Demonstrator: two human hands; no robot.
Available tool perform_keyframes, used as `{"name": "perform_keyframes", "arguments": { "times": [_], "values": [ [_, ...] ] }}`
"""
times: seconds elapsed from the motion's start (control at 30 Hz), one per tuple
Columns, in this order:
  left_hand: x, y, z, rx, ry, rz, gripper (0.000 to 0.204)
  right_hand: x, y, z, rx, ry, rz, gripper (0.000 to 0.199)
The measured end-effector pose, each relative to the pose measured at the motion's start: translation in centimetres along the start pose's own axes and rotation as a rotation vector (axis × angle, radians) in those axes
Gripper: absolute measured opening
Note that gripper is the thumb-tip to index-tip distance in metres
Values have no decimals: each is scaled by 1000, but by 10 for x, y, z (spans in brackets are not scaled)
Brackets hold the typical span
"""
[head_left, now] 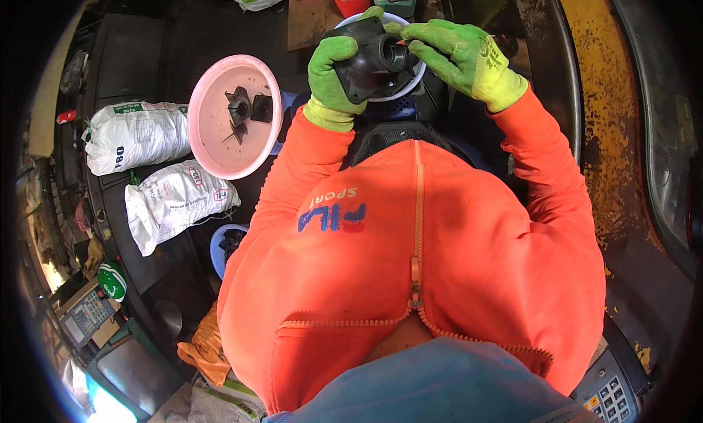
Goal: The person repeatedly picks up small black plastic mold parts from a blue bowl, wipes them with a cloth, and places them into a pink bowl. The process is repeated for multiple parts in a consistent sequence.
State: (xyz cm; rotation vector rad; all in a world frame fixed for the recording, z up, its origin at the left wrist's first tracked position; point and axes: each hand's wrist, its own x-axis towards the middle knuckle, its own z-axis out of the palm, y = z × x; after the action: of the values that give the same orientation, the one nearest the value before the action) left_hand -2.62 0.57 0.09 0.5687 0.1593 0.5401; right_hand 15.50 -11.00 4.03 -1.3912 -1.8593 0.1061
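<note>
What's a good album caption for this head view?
Green-gloved left hand holding a black part, right hand close beside it, pink basin to the left.

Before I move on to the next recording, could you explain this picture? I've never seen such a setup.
There's no machine at work here: these are a person's own gloved hands. A wide camera on the head looks down past the orange jacket, so straight edges bend; picture left is the person's left. The left hand holds a black part with a round neck. The right hand has its fingers by that neck; whether they touch is unclear. To the left, a pink basin holds black pieces, with white sacks beside it.
</note>
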Motion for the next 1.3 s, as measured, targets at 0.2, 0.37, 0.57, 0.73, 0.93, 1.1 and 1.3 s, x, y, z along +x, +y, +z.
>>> {"name": "perform_keyframes", "arguments": {
  "times": [0.2, 0.37, 0.57, 0.73, 0.93, 1.1, 1.3],
  "values": [
    [-5, 11, 20, 7, -94, 39, 75, -1, 0, -3, 23, -134, 1, 25],
    [-9, 18, 30, 194, -76, 151, 88, -4, -8, 7, 78, -8, -19, 25],
    [-5, 21, 28, 238, -166, 278, 91, -14, -19, 13, 141, 19, 139, 27],
    [-1, 29, 31, 352, -302, 316, 85, -18, -20, 19, 58, 50, -24, 26],
    [0, 25, 48, 307, -206, 424, 102, -17, -30, 26, 245, 67, 131, 26],
    [3, 25, 50, 386, -236, 514, 101, -14, -47, 24, 497, 110, 375, 23],
    [11, 25, 35, 583, -277, 686, 99, -8, -54, 21, 640, 70, 449, 23]
  ]
}}
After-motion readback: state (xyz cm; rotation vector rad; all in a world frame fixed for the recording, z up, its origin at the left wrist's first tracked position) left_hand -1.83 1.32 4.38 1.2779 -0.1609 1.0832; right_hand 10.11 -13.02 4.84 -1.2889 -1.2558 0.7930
